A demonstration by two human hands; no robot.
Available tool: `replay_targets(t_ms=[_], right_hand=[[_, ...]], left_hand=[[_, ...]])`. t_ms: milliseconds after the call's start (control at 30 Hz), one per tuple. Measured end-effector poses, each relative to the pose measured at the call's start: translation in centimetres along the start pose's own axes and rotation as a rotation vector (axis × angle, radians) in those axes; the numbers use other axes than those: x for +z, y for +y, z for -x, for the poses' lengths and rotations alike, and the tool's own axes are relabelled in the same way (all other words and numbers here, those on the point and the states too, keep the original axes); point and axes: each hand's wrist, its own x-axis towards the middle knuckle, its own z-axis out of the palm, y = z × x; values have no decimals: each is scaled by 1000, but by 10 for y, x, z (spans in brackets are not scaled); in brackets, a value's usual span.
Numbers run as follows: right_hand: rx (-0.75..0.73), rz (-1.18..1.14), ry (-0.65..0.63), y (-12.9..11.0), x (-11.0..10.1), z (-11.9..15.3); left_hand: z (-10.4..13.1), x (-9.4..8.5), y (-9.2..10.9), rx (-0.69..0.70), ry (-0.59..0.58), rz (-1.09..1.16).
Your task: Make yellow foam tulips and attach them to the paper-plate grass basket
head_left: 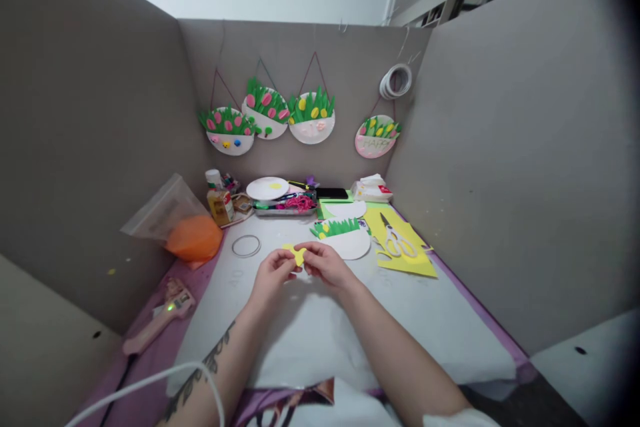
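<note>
Between my two hands, over the middle of the white-covered table, is a small yellow paper piece [299, 255]. My left hand [275, 267] pinches it from the left. The fingers of my right hand [323, 263] close on its other side. Just beyond my right hand lies a half-round white paper plate [350, 245] with green paper grass and a yellow paper shape along its top. White-handled scissors [399, 241] rest on a yellow paper sheet [407, 267] farther right.
A pink glue gun [160, 320] with a lit green light lies left, near a white cable [150, 380]. Behind it stand a bag with orange contents [193, 237], a glue bottle [220, 200] and a tray of supplies [285, 210]. Decorated plates [313, 128] hang on the grey back panel.
</note>
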Motion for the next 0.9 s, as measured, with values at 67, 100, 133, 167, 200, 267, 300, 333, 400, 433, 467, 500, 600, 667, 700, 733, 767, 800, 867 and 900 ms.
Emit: replay_targets(t_ms=[67, 100, 133, 167, 200, 267, 300, 333, 400, 433, 467, 500, 600, 667, 700, 733, 767, 800, 867, 900], right_hand=[[-7, -1, 22, 4, 0, -2], [-9, 1, 35, 5, 0, -4], [-12, 4, 49, 7, 0, -5], [-14, 10, 62, 8, 0, -5], [-15, 18, 73, 9, 0, -6], [-24, 37, 92, 12, 0, -8], [-33, 51, 100, 13, 0, -9], [-45, 67, 112, 15, 0, -10], [-69, 104, 146, 18, -1, -12], [-81, 123, 168, 19, -1, -12], [-95, 142, 191, 19, -1, -13], [-113, 163, 215, 20, -1, -13], [-158, 253, 268, 20, 1, -12], [-162, 300, 277, 20, 4, -11], [-160, 308, 275, 19, 6, -10], [-160, 309, 269, 19, 8, -10], [-162, 312, 261, 19, 9, -9], [-167, 320, 254, 19, 11, -9], [-177, 355, 250, 20, 12, -8], [-179, 372, 251, 20, 12, -8]], left_hand=[[-2, -2, -2, 36, -10, -31], [-3, -3, -2, 57, -13, -54], [-4, -3, -3, 81, -14, -83], [-4, -4, -3, 108, -12, -116], [-5, -4, -4, 136, -9, -150], [-7, -5, -5, 189, -4, -206], [-8, -5, -6, 208, -5, -225], [-8, -5, -7, 220, -6, -238], [-9, -5, -8, 222, -18, -252], [-9, -5, -9, 220, -26, -257], [-9, -4, -10, 219, -27, -266], [-10, -4, -10, 219, -22, -277], [-10, -3, -11, 228, 15, -305], [-10, -3, -11, 235, 30, -310], [-10, -3, -11, 242, 33, -309], [-10, -3, -11, 253, 41, -307], [-10, -4, -11, 267, 54, -307], [-10, -4, -11, 282, 68, -307], [-10, -4, -10, 311, 86, -310], [-9, -4, -10, 320, 85, -313]])
